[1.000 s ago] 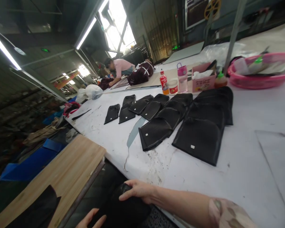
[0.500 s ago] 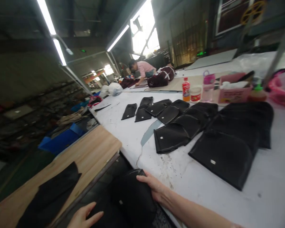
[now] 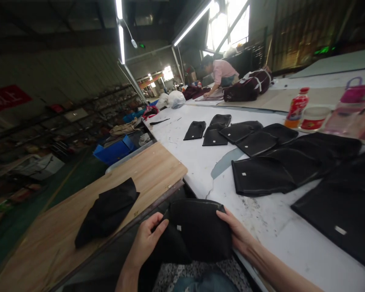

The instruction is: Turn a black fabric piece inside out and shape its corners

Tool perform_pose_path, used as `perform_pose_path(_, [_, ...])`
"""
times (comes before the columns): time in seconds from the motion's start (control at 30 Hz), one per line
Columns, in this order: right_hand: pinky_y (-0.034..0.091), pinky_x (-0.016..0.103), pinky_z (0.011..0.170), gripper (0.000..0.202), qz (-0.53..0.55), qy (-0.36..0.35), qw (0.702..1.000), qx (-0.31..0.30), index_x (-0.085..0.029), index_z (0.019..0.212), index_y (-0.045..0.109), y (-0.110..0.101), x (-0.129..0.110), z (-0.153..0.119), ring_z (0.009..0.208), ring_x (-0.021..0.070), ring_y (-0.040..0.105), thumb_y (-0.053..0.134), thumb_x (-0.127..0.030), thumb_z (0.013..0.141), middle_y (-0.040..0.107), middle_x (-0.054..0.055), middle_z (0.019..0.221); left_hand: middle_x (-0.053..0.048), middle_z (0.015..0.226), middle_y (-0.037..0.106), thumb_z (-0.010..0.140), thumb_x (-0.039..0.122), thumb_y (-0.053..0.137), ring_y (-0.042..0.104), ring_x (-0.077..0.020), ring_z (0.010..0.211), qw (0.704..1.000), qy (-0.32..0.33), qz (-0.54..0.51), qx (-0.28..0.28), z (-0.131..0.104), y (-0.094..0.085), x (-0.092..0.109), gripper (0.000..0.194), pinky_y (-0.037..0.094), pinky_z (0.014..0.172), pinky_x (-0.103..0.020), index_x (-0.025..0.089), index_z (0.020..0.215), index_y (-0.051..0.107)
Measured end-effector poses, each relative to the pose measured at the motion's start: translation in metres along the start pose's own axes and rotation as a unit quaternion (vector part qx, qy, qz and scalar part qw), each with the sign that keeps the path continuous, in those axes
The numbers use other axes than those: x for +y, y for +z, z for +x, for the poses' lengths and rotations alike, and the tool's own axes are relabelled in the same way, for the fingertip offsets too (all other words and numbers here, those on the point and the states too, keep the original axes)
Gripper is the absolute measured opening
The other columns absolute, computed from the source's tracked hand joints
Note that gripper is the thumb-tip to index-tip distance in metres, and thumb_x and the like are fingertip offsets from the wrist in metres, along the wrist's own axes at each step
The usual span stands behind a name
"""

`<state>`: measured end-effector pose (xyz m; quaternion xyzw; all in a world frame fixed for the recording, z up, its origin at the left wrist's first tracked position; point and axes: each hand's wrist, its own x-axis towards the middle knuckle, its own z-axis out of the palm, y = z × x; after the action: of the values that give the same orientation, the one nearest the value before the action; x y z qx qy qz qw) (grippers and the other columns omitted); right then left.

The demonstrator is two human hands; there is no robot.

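A black fabric piece is held at the near edge of the white worktop, low in the frame, pretty much over the lap. The left hand is clamped on its left edge, fingers curled over the cloth, so that grip is closed on the piece. The right hand is laid along the right edge with the thumb on top, and that grip is closed on the same piece too. A small white tag can be seen near the piece's left side.

Further out on the worktop, a spread of black cut pieces is laid in overlapping rows, each with a tiny white tag. A red bottle, a white tub and a pink cup are lined up at the far right. To the left, a wooden board is set just beside the worktop, with a crumpled black cloth lying on it. Way at the back, another person is bent over the worktop, well apart from the hands.
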<state>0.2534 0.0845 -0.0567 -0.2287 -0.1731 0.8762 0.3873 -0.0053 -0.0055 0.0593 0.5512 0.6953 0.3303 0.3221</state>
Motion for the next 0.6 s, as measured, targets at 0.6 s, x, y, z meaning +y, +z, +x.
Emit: perform_pose_path(0.6, [0.058,0.039,0.084,0.037,-0.176,0.037,0.982,0.057,-0.021,0.113,0.072,0.054,0.031,-0.001,0.091,0.0283,0.074,0.080,-0.036,0.081,0.077,0.008,0.098,-0.015,0.121,0.070,0.081,0.050,0.077,0.067,-0.0288,0.109,0.902,-0.101,-0.404,-0.115,-0.006,0.039,-0.050,0.056,0.053,0.093,-0.037,0.018,0.126,0.065])
